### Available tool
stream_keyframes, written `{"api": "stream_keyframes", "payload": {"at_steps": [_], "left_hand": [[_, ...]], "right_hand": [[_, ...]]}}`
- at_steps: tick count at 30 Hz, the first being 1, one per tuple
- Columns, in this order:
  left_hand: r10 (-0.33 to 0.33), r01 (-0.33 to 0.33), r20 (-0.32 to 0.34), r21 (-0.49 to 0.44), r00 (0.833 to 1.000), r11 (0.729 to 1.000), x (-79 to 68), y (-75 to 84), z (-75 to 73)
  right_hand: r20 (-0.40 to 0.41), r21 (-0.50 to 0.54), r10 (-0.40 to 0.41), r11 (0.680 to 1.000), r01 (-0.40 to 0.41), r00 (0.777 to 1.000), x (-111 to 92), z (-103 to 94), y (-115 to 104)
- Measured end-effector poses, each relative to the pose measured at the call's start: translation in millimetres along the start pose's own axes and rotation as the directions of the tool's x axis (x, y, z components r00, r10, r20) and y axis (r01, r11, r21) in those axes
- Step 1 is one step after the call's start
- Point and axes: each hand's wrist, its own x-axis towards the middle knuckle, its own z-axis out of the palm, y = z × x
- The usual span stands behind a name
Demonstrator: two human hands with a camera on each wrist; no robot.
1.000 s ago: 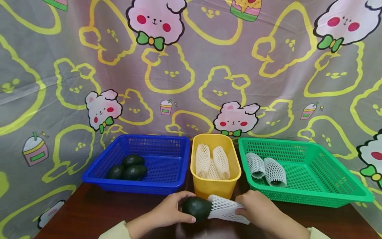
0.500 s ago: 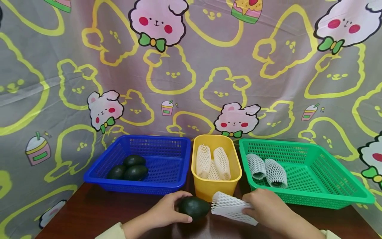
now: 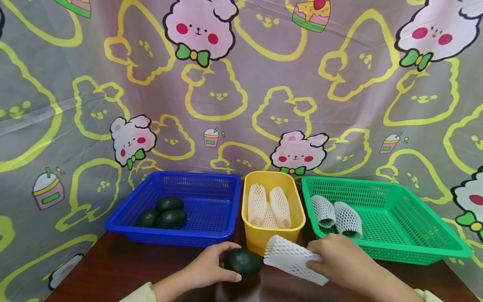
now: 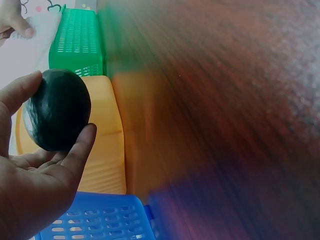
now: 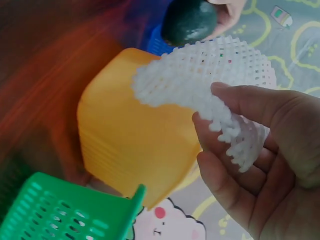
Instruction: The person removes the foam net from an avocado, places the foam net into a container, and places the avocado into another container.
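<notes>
Left hand (image 3: 207, 268) holds the avocado (image 3: 243, 263), thumb on the near side, fingers round the far side, spread to the fruit's width; the end away from the palm is bare and points right. Right hand (image 3: 343, 260) pinches a white net sleeve (image 3: 290, 260) near its right end, thumb against fingers, grip narrow. Relation that matters, I'd judge: sleeve's free end sits just right of the avocado's bare end, in between the two hands. Touching or slightly apart, can't tell. Axes not quite matched: fruit lies nearly left-right, sleeve slopes down toward the right fingers, free end high. How wide that end gapes, can't tell. Left hand is nearer the fruit; right has most of the sleeve's length in between. Past the gap between the fingers: yellow bin (image 3: 253, 240) with three nets (image 3: 257, 204) visible. Past the left fingers and further left: blue basket (image 3: 173, 237), three avocados (image 3: 170, 219) inside. Past the right fingers and further right: green basket (image 3: 400, 252), two netted pieces (image 3: 348, 217) inside, contents hard to make out.
</notes>
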Motion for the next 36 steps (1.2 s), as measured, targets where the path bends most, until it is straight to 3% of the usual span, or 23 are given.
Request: {"api": "stream_keyframes", "payload": {"at_steps": [11,18,25,29,36], "left_hand": [[-0.01,0.01,0.005,-0.008,1.0,1.0,-0.3,-0.4,-0.9],[-0.007,0.007,0.012,-0.009,1.0,1.0,0.0,-2.0,-0.9],[-0.008,0.008,0.016,-0.02,1.0,1.0,-1.0,-1.7,-0.5],[-0.007,0.007,0.015,-0.022,1.0,1.0,-1.0,-2.0,-0.1],[-0.006,0.007,0.012,-0.015,1.0,1.0,-0.5,-4.6,0.0]], "right_hand": [[-0.093,0.14,0.0,0.99,0.013,0.996,15,-24.8,-7],[-0.139,0.188,0.132,0.976,-0.105,0.981,32,-35.0,-6],[-0.184,0.226,0.283,0.944,-0.239,0.941,55,-37.6,0],[-0.225,0.229,0.324,0.934,-0.274,0.919,70,-36.2,6],[-0.252,0.249,0.452,0.885,-0.394,0.856,96,-32.2,9]]}}
